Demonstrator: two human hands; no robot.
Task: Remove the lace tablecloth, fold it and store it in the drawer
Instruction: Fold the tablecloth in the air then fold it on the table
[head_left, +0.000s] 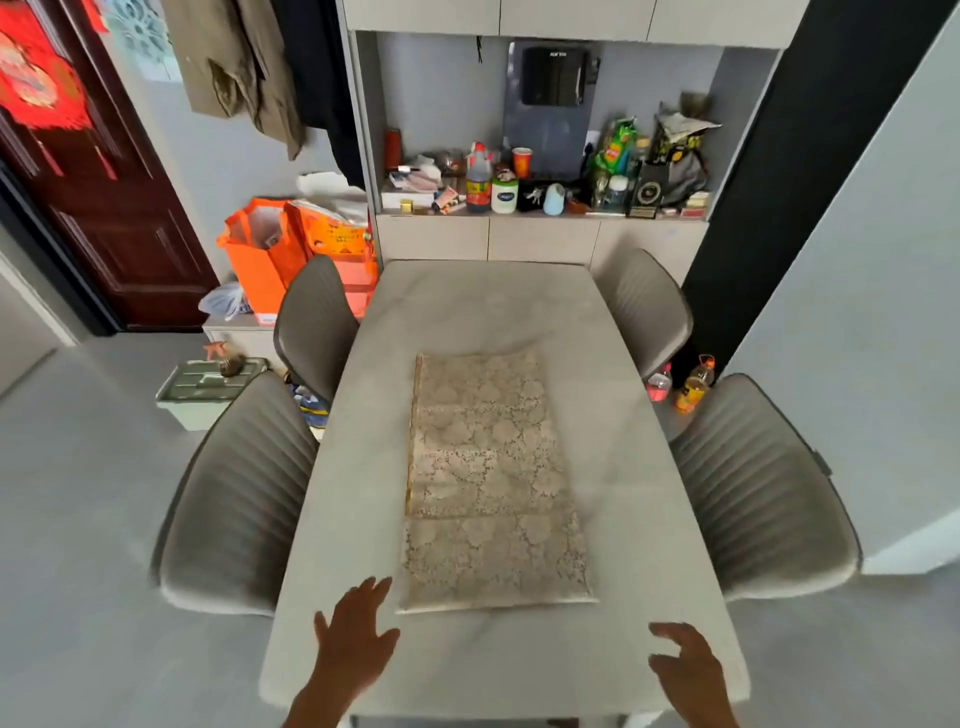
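A beige lace tablecloth with a floral pattern lies folded into a long narrow strip along the middle of the pale grey stone-look tabletop, running from the centre of the frame down toward the lower edge. Its near end sits just beside the left hand, apart from it, with a visible fold line crossing the cloth a little above that end.

Both hands hover at the bottom of the frame with nothing in them. The left hand, lower centre-left, has its fingers spread and straight, the fingertips close to the cloth's near left corner. The right hand, lower right, has loosely curved fingers and is well apart from the cloth.

Four grey padded chairs with ribbed backs stand at the tabletop's long sides, two on each. At the top centre a light cabinet niche holds bottles, jars and packets. Orange paper bags stand at the upper left, next to a dark red door.
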